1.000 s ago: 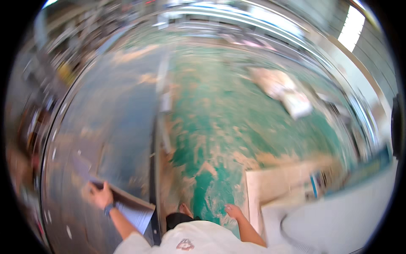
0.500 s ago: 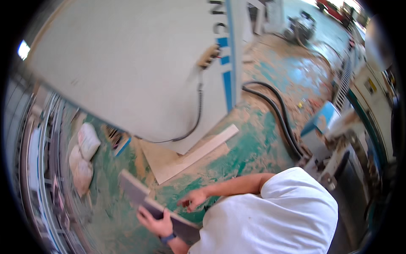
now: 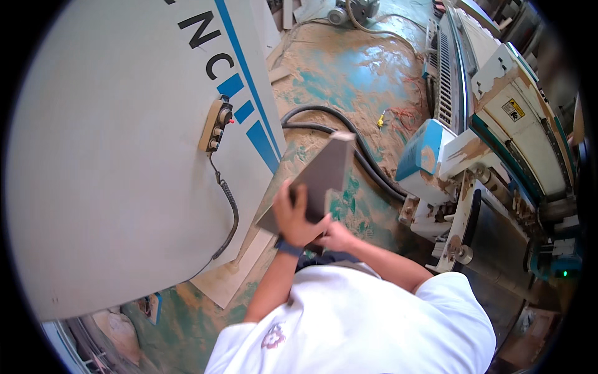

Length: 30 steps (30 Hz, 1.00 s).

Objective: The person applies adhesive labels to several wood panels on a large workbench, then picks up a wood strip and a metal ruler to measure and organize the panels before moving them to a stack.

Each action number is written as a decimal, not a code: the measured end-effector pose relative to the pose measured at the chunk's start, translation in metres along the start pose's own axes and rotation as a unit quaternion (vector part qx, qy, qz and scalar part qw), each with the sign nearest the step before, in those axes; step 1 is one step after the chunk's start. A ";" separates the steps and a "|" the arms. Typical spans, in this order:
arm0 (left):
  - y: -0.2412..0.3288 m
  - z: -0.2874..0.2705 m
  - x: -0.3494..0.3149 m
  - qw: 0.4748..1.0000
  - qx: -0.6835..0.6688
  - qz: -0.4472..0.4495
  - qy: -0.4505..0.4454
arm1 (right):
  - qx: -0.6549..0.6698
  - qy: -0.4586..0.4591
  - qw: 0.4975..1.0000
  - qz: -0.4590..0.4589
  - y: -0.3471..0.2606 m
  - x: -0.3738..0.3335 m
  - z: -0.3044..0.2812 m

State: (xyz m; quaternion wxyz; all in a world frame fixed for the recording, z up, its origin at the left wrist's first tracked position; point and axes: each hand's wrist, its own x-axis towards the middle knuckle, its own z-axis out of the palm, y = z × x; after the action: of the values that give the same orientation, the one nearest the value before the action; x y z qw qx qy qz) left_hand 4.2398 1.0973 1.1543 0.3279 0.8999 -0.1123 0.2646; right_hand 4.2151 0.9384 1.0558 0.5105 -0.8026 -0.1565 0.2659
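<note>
A dark brown board (image 3: pixel 321 168) with pale edges is held tilted in front of my body, its far end slightly blurred. My left hand (image 3: pixel 298 215), with a dark watch on the wrist, lies across its face, fingers gripping it. Close beside it, my right hand (image 3: pixel 337 237) is closed at the near end of the board; its fingertips are partly hidden. A notch or step shows along the board's right edge, so I cannot tell whether it is one piece or two stacked.
To the left stands a large white machine panel (image 3: pixel 124 174) carrying a control pendant (image 3: pixel 216 124) on a coiled cord. Pale boards (image 3: pixel 233 274) lie on the dusty green floor. Black hoses (image 3: pixel 367 159) curve beyond my hands. Another machine (image 3: pixel 473 206) stands at right.
The board has swung from the lower left to ahead of me, tilted upward. My right hand, free before, has come to the board beside my left. My view has turned right.
</note>
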 end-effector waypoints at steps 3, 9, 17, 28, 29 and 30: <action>0.004 0.050 0.064 0.988 -0.108 0.105 -0.040 | 0.040 0.125 0.991 0.013 0.013 0.009 -0.044; 0.027 0.151 0.162 0.937 -0.188 0.222 -0.190 | 0.183 0.296 0.928 0.135 0.050 0.035 -0.119; -0.035 0.298 0.264 0.923 -0.203 0.177 -0.276 | 0.285 0.411 0.844 0.195 0.133 0.152 -0.269; -0.236 0.357 0.412 0.967 0.008 -0.101 -0.232 | 0.662 0.398 0.559 0.301 0.215 0.363 -0.523; -0.254 0.357 0.412 0.965 0.026 -0.142 -0.219 | 0.668 0.411 0.550 0.286 0.229 0.387 -0.533; -0.274 0.360 0.412 0.961 0.040 -0.180 -0.205 | 0.675 0.425 0.541 0.267 0.244 0.412 -0.547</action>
State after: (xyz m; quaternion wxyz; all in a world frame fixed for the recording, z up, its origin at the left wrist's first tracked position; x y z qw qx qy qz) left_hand 4.8317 1.0595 1.0030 0.3038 0.9526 -0.0026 0.0155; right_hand 4.8647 0.6459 0.9098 0.8133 -0.2442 0.5262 0.0443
